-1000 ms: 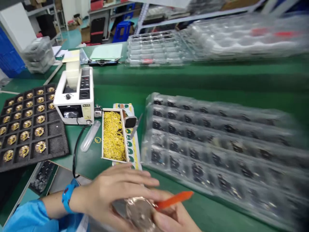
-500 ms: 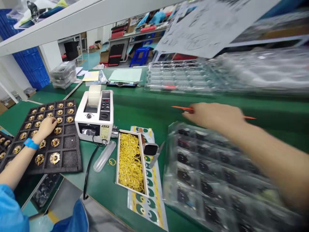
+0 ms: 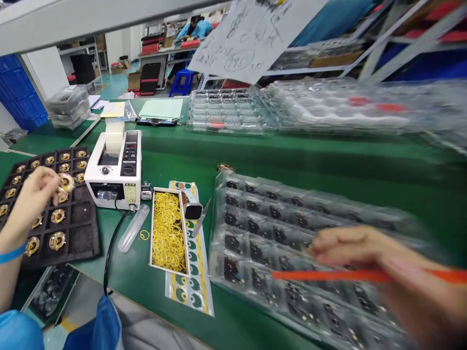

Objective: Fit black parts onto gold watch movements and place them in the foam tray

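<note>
My left hand pinches a gold round part with a pale rim, raised over the black foam tray. Similar gold parts fill many of the tray's square pockets, while several pockets on its right side hold nothing. My right hand, blurred by motion, holds a thin orange stick-like tool. It is above a clear plastic tray whose compartments contain dark parts. Just behind that tray's far left corner, a small copper-coloured round part rests on the green bench.
A white tape dispenser stands between the foam tray and a box of yellow rings. Beneath the box lies a sticker sheet, with a smartwatch beside it. More clear trays and a clipboard line the back.
The view has swung right. My left hand has lifted a gold part from the foam tray. My right hand has come nearer with the orange tool, uncovering the copper-coloured part.
</note>
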A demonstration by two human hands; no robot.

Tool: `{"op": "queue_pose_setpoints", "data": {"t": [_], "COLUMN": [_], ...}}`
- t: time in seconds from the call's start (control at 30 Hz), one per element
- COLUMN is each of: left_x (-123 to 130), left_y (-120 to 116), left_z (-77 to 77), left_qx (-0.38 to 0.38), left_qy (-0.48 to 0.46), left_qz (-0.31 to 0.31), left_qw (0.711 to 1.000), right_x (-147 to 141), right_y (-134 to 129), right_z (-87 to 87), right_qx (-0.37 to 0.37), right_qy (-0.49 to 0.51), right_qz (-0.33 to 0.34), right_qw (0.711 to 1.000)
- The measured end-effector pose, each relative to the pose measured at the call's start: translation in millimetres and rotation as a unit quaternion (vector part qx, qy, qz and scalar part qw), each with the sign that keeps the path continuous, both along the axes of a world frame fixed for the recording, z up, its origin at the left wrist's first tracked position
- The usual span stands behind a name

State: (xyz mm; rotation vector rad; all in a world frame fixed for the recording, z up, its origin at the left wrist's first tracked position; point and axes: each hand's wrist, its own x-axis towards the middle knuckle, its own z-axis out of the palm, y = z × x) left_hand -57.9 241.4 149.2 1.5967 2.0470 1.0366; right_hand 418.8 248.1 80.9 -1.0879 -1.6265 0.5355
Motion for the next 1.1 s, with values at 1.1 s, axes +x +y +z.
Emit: {"op": "queue_pose_setpoints", "data": {"t": [1.1], "left_x": [189], "left_y": [-91], "left_z": [-97.4], "left_qx": [-0.139], "left_qy": [-0.529], "left_qz": [-0.157], "left_qw": [0.822], "right_x": [-113], "right_y": [-117], "right_z": [-38.5], "right_qx": [0.094], "right_qy": [-0.058], "right_qz": [0.050], "right_qw": [0.993]}}
